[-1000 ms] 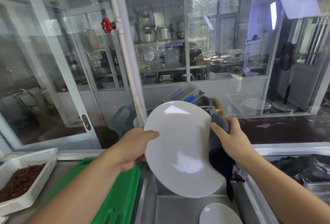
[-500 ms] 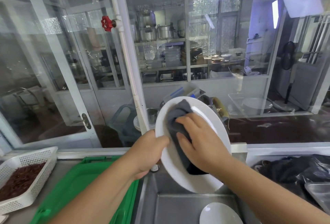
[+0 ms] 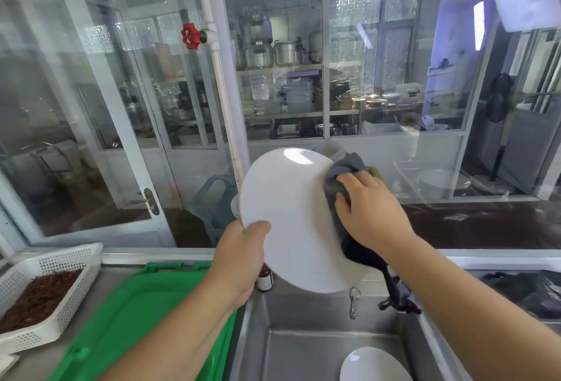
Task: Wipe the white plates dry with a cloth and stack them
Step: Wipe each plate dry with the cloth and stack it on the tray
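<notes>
You stand at a steel sink (image 3: 303,314) under a glass partition. Your left hand (image 3: 239,254) pinches the lower left rim of the white plate (image 3: 288,220), held tilted above the sink's back edge. Your right hand (image 3: 368,209) presses a grey cloth (image 3: 346,168) flat against its right side. Expect it stiff, slick and breakable: grip the rim firmly. Another plate (image 3: 373,365) lies in the sink's near right corner.
</notes>
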The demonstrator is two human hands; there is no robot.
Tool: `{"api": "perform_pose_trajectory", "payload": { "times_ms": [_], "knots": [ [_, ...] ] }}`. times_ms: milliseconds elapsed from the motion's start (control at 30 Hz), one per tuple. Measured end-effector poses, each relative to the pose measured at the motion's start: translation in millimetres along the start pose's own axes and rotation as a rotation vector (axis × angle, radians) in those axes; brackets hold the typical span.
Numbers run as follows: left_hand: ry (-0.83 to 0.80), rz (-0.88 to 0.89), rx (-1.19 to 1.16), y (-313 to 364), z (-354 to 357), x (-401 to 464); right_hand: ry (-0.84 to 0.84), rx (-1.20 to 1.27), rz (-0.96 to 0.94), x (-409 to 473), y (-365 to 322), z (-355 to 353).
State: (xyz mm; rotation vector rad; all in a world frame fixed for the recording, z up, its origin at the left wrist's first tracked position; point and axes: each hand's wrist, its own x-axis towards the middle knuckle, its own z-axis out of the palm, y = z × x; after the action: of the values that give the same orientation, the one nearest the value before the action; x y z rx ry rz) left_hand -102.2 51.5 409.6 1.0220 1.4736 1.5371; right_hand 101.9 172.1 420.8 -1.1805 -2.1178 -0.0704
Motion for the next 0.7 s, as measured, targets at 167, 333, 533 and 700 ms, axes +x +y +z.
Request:
{"api": "perform_pose_trajectory", "payload": {
  "times_ms": [167, 333, 533, 700],
  "knots": [
    [0.142, 0.004, -0.024, -5, 6, 9, -0.064, 0.104, 0.108, -41, -16, 18],
    [0.190, 0.006, -0.012, -15, 14, 7, -0.118, 0.305, 0.100, -81, -59, 27],
    [0.099, -0.032, -0.028, -25, 15, -1, -0.108, 0.423, -0.019, -87, -80, 22],
    [0.105, -0.022, -0.044, -21, 8, -5, -0.058, 0.329, 0.012, -80, -48, 33]
  ]
}}
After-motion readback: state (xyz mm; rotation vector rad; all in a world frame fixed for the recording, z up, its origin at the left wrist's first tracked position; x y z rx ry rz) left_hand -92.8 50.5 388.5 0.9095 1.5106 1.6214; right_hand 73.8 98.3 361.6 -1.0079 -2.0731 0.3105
